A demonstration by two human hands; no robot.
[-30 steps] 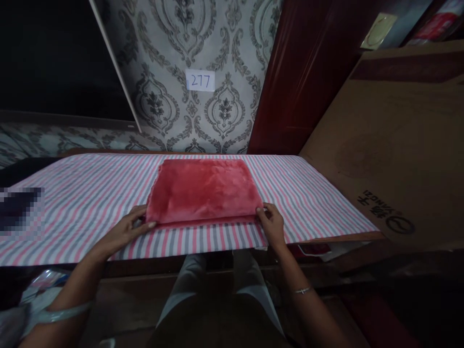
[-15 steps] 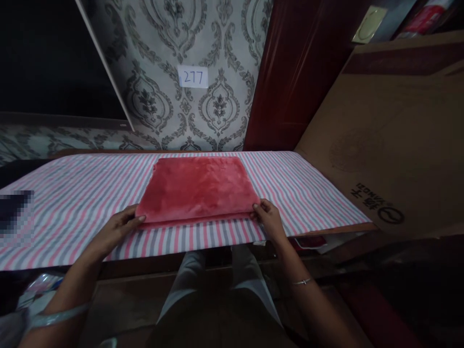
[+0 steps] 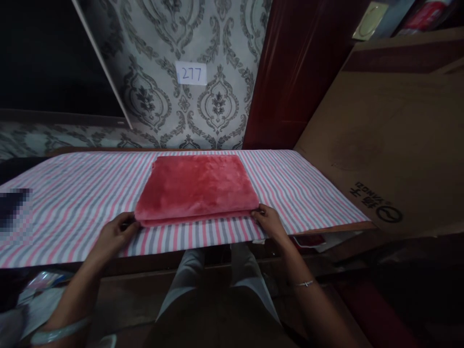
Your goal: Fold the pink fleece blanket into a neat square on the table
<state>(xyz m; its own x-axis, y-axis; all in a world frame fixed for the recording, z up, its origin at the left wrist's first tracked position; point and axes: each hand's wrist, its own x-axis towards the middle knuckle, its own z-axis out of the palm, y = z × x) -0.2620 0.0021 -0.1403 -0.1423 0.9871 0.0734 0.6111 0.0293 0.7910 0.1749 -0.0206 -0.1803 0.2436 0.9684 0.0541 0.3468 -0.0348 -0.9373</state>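
A red plush cloth lies folded flat in layers, with its folded edges facing me. My left hand is at its near left corner, thumb and fingers closed about the edge of the layers. At the near right corner my right hand pinches the edge, its fingertips partly hidden by the cloth. Beneath it spreads a pink, grey and white striped tablecloth.
A large cardboard box leans at the right end of the table. A dark screen stands at the back left. Behind are a patterned wall with a paper marked 277 and a dark red panel.
My left thumb has come down off the top of the plush cloth to its near edge. My right fingers have shifted slightly lower at the corner. The lower layer shows more at the front.
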